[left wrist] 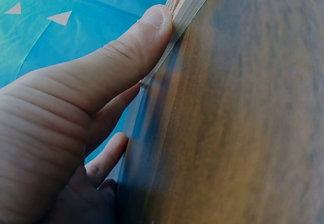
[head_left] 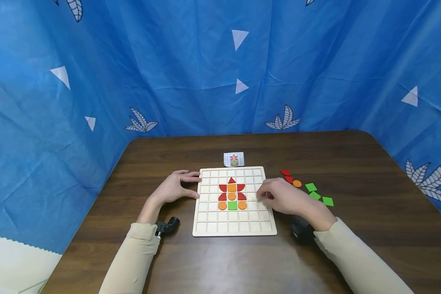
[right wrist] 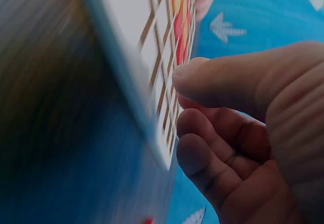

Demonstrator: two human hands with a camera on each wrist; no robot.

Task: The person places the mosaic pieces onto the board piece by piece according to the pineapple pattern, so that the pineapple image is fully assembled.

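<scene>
Thumb and fingers spread apart, a person's left hand [head_left: 172, 188] touches the left edge of a gridded board [head_left: 209, 228] bearing coloured pieces [head_left: 232, 188]. Over the board's right side, the right hand [head_left: 283, 197] curls, thumb and forefinger together; any grip is hidden. Loose pieces [head_left: 297, 183] lie right of the board.

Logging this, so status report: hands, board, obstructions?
Left hand touching left edge of board. Right hand at right edge, grip hidden. Coloured pieces on board; right hand hides some cells.
</scene>
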